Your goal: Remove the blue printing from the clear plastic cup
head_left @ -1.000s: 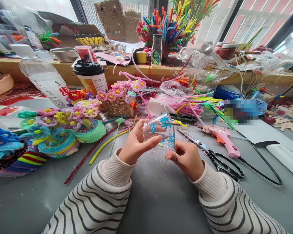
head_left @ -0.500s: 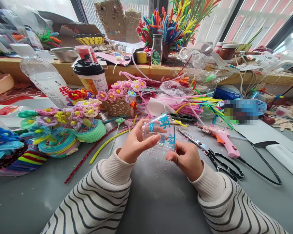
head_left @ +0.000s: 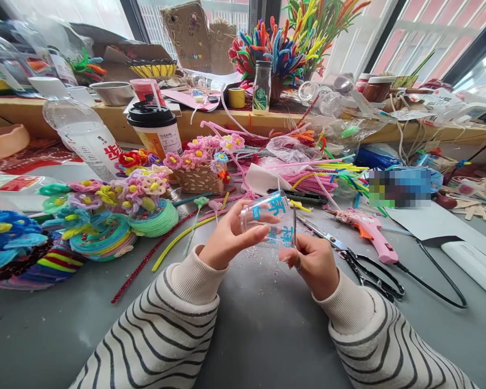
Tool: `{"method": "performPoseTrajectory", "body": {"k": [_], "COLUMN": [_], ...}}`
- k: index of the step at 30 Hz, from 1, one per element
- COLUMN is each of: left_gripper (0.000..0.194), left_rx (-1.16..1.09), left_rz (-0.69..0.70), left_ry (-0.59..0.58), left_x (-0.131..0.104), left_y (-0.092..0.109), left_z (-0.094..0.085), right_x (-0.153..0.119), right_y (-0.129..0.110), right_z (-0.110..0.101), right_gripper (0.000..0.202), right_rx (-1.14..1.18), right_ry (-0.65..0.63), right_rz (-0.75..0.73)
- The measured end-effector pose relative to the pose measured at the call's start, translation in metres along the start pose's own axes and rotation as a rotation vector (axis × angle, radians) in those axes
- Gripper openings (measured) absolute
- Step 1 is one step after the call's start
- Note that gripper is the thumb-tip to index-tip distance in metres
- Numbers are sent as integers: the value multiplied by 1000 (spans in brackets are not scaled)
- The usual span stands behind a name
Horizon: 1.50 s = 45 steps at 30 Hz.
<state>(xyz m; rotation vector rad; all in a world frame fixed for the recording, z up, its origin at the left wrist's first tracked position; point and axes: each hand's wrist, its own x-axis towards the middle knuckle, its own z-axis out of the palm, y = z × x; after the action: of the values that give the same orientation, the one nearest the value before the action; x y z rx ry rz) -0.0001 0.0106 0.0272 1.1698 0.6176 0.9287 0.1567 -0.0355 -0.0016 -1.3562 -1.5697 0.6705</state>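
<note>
Above the middle of the grey table, a clear plastic cup [head_left: 281,219] with blue printed characters lies tilted on its side between my hands. My left hand [head_left: 230,235] is wrapped round its base end, the fingers showing through the plastic. At the cup's right end, my right hand [head_left: 314,262] pinches the rim between thumb and fingers. Just right of that hand lie black-handled scissors [head_left: 356,265], partly open. Small glitter-like bits are scattered on the table below the cup.
A pink glue gun [head_left: 372,235] with a black cord rests at right. Pipe-cleaner flower pots [head_left: 152,216] and a small woven basket [head_left: 198,178] stand at left. Behind are a plastic bottle [head_left: 83,135], a lidded paper cup [head_left: 156,129] and bundled pipe cleaners [head_left: 299,175].
The cup has turned slightly in my hands, so different parts of its blue print face me. Both hands keep their hold. The view has shifted a little.
</note>
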Motion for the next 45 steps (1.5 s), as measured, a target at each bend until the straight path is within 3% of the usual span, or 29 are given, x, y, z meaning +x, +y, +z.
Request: {"method": "performPoseTrajectory", "body": {"k": [7, 20, 26, 30, 45], "left_gripper": [49, 59, 56, 53, 56], "left_rx": [-36, -197, -147, -100, -74], "left_rz": [41, 68, 113, 124, 109], "left_ry": [109, 34, 6, -21, -15], "left_x": [0, -1, -1, -1, -1], "left_y": [5, 5, 3, 2, 0], "left_z": [0, -2, -3, -3, -2], "right_x": [5, 9, 8, 7, 4], "right_y": [8, 7, 5, 3, -1], "right_z": [-7, -11, -10, -10, -10], "right_gripper": [53, 47, 64, 66, 56], "right_rx": [207, 322, 137, 81, -142], "right_ry": [-23, -106, -227, -265, -95], "right_rz": [158, 175, 72, 48, -53]}}
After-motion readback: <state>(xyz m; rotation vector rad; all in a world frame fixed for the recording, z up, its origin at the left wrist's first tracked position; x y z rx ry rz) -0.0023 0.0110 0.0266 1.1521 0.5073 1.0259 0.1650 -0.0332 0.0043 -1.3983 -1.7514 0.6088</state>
